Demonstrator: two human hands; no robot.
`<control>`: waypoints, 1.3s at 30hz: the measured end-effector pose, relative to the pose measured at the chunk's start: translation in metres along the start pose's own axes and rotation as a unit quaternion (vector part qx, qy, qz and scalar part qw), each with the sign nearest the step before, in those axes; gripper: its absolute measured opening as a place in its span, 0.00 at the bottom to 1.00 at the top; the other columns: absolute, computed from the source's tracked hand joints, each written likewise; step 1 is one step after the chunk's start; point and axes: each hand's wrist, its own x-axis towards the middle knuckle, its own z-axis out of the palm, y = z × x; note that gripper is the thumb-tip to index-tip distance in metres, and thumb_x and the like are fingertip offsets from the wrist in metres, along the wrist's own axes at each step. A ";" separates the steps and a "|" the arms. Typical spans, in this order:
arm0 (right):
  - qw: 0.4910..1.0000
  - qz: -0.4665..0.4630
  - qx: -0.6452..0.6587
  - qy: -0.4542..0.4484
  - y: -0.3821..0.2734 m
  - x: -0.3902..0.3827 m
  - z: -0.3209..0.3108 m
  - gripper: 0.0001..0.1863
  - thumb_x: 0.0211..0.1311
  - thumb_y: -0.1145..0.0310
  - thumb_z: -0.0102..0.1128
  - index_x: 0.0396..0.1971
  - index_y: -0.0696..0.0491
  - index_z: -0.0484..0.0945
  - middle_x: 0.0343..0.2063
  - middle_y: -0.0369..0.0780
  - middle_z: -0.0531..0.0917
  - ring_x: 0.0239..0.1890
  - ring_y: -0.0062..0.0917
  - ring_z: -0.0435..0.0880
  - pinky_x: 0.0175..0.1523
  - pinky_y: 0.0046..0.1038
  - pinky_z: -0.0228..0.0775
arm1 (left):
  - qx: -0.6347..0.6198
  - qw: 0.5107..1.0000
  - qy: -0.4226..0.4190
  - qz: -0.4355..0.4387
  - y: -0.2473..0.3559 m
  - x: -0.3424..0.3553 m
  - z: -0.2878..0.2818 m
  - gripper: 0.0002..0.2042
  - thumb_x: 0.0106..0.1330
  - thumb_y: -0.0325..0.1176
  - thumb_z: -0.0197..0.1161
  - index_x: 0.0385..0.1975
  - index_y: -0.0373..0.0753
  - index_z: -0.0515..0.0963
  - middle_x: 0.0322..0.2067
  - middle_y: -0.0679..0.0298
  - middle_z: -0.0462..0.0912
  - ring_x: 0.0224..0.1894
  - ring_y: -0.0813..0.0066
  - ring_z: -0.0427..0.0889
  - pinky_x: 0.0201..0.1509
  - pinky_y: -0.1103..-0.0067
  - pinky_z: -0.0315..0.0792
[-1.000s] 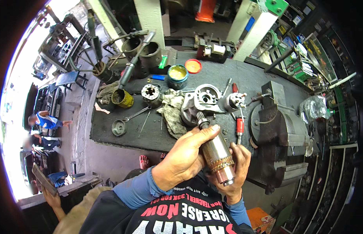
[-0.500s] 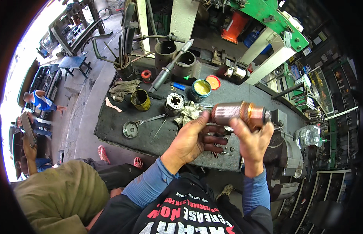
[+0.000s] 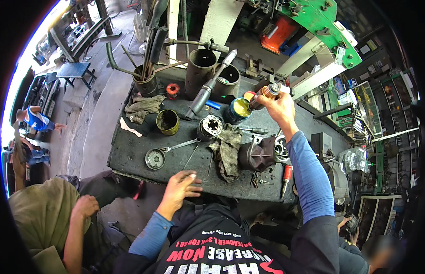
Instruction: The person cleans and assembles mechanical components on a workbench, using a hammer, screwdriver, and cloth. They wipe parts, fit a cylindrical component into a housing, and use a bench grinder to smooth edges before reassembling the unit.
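Observation:
My right hand [image 3: 280,104] is stretched out over the far side of the dark workbench [image 3: 130,153] and grips a motor armature [image 3: 264,94] with copper windings, tilted down toward a round tin of yellow grease [image 3: 239,108]. My left hand [image 3: 179,188] rests empty at the bench's near edge, fingers loosely spread. A dark motor housing [image 3: 257,154] lies on the bench between the hands, beside a greasy rag [image 3: 227,150].
On the bench lie a wrench [image 3: 180,145], a round metal cap [image 3: 155,159], a stator ring [image 3: 209,127], a dirty tin [image 3: 167,122], a red-handled screwdriver [image 3: 286,178] and tall metal cylinders [image 3: 199,72]. Another person [image 3: 43,219] crouches at my lower left. A green press frame [image 3: 329,27] stands behind.
My right hand has carried the armature away from my chest to the far side of the bench by the grease tin. My left hand has let go and dropped to the near edge.

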 end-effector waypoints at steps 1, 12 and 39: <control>1.000 -0.012 -0.011 -0.002 0.002 0.003 0.004 0.25 0.48 0.48 0.80 0.42 0.50 0.92 0.37 0.41 0.93 0.40 0.31 0.92 0.51 0.34 0.80 | 0.001 1.000 0.023 0.004 -0.002 -0.003 -0.015 0.19 0.79 0.37 0.62 0.62 0.32 0.74 0.45 0.50 0.87 0.38 0.60 0.92 0.37 0.70 0.88; 1.000 0.004 -0.005 -0.013 0.016 0.012 0.023 0.26 0.48 0.47 0.79 0.44 0.49 0.92 0.38 0.43 0.93 0.42 0.33 0.93 0.53 0.34 0.81 | -0.030 0.993 0.109 0.020 -0.008 -0.008 -0.053 0.16 0.79 0.34 0.61 0.59 0.33 0.76 0.43 0.53 0.87 0.36 0.63 0.91 0.37 0.72 0.87; 0.964 0.014 0.229 0.135 0.018 -0.168 -0.123 0.13 0.56 0.71 0.80 0.40 0.58 0.89 0.33 0.36 0.92 0.35 0.16 0.89 0.45 0.24 0.82 | 0.478 0.746 -0.142 0.442 0.042 0.080 0.208 0.63 0.40 0.42 0.89 0.78 0.34 0.56 0.74 0.43 0.65 0.76 0.46 0.65 0.81 0.60 0.60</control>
